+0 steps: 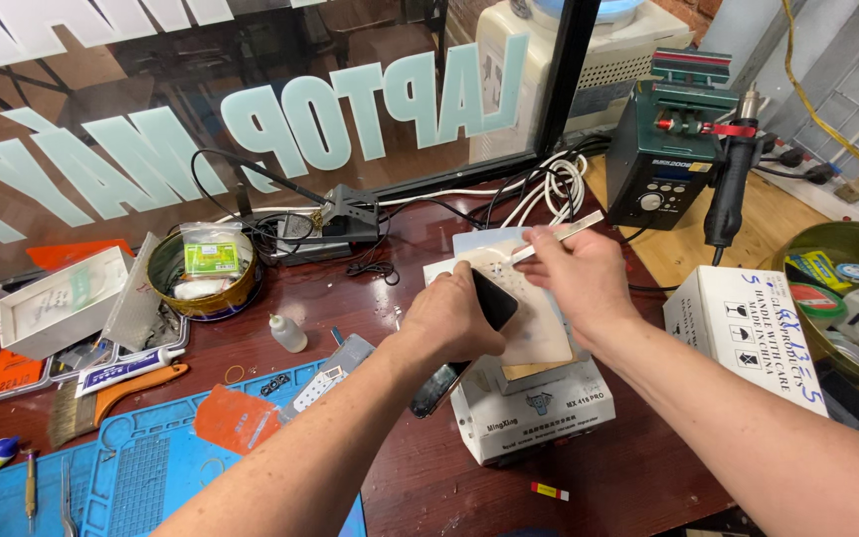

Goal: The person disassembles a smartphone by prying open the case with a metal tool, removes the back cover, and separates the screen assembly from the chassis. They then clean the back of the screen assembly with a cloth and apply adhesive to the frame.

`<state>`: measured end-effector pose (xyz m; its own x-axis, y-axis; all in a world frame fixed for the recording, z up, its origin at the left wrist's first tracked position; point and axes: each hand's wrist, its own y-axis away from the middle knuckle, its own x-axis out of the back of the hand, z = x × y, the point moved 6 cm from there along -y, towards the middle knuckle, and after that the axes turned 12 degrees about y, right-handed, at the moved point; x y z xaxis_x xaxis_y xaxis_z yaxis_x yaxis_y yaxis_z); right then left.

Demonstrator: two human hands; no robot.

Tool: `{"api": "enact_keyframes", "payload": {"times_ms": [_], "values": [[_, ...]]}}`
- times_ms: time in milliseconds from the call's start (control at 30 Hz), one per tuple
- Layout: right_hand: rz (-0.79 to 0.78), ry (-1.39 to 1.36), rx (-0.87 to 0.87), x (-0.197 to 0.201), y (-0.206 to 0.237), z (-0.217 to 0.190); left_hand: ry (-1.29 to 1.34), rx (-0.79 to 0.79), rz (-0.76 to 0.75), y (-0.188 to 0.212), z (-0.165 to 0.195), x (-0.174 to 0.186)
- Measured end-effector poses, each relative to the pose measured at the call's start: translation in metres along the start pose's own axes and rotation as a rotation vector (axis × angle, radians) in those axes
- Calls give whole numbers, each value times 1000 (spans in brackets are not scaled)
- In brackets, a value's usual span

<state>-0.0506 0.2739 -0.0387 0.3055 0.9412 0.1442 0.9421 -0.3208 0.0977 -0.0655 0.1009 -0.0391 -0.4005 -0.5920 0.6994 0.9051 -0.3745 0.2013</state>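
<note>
head view: glossy black phone under left hand, partly hidden

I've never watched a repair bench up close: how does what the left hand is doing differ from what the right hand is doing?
The left hand grips a dark phone, wrapped around it; the right hand pinches a thin flat metal tool between its fingertips. The left hand sits lower and nearer the blue mat; the right hand is raised, its tool pointing toward the dark green station. Both hover over the white pad.
</note>
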Motion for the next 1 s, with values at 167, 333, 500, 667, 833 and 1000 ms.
{"api": "enact_keyframes", "payload": {"times_ms": [167, 333, 500, 667, 833, 1000], "values": [[-98, -66, 21, -2, -2, -26, 315, 181, 55, -16, -36, 38], [-497, 198, -139, -57, 37, -29, 1314, 312, -157, -19, -65, 57], [-660, 304, -346, -96, 59, -38, 1595, 385, -161, -10, -85, 53], [-688, 297, -288, -130, 61, -28, 1601, 432, -89, 4, -120, 60], [-507, 166, 35, -168, 55, -15, 1510, 459, 21, 27, -172, 72], [-520, 279, 17, -209, 59, 11, 1512, 528, 96, 51, -220, 76]]}}
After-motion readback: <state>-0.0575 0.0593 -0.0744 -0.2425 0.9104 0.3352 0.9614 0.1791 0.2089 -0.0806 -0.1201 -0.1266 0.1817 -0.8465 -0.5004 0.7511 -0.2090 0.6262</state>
